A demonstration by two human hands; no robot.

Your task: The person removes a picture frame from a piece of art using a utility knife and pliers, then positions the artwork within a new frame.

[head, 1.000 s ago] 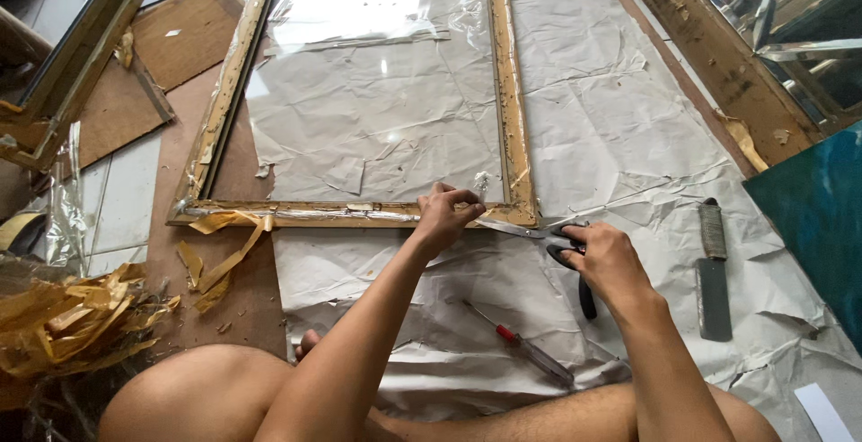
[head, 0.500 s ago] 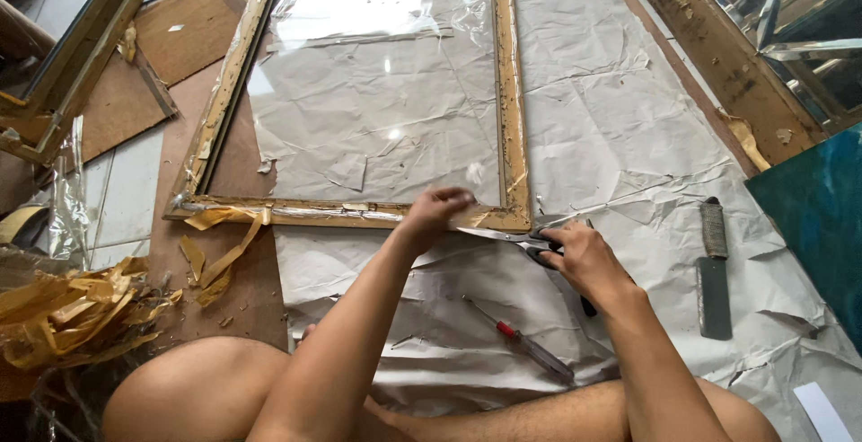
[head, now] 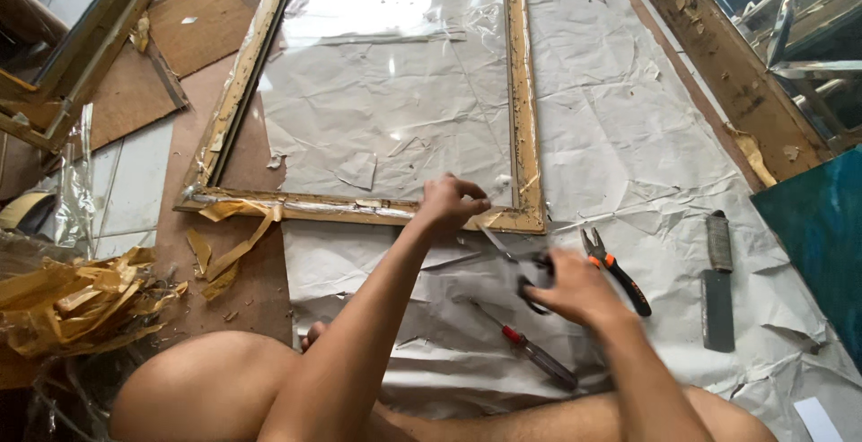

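A gilt wooden picture frame with a glass pane lies flat on crumpled white paper. My left hand rests on the frame's near rail by its right corner. Its fingers pinch a thin pale strip of tape there. My right hand, blurred, holds black-handled scissors just below that corner, with the blades pointing up-left at the frame. Orange-and-black pliers lie loose beside my right hand.
A red-handled screwdriver lies near my knee and a cleaver-like knife to the right. Peeled golden tape scraps are heaped at the left. Another frame leans at far left. A wooden beam and glass panes are at right.
My right hand has pulled back toward me and down with the scissors, uncovering the pliers on the paper. My left hand stays on the frame's near rail.
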